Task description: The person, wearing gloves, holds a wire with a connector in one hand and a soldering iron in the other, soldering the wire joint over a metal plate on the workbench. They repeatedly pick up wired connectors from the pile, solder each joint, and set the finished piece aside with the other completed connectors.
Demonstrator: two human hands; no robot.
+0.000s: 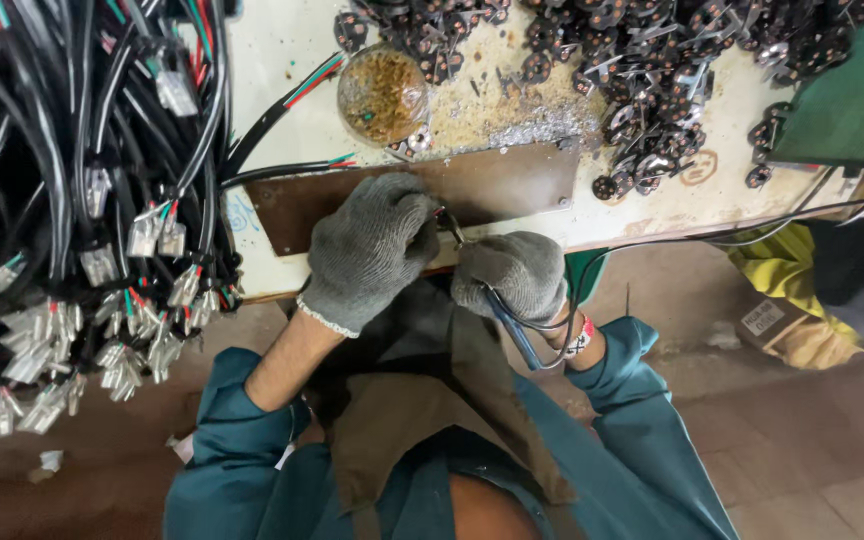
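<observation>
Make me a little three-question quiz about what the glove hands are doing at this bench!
1. True or false: both hands wear grey knitted gloves.
2. Which hand grips the blue-handled tool? A) left B) right C) neither
3. Fill in: the cables heaped at the picture's left end in white ____.

Key:
1. True: the left hand and right hand are both gloved.
2. B: the blue-handled tool runs through the right hand.
3. Connectors: the black cables carry white connectors.
</observation>
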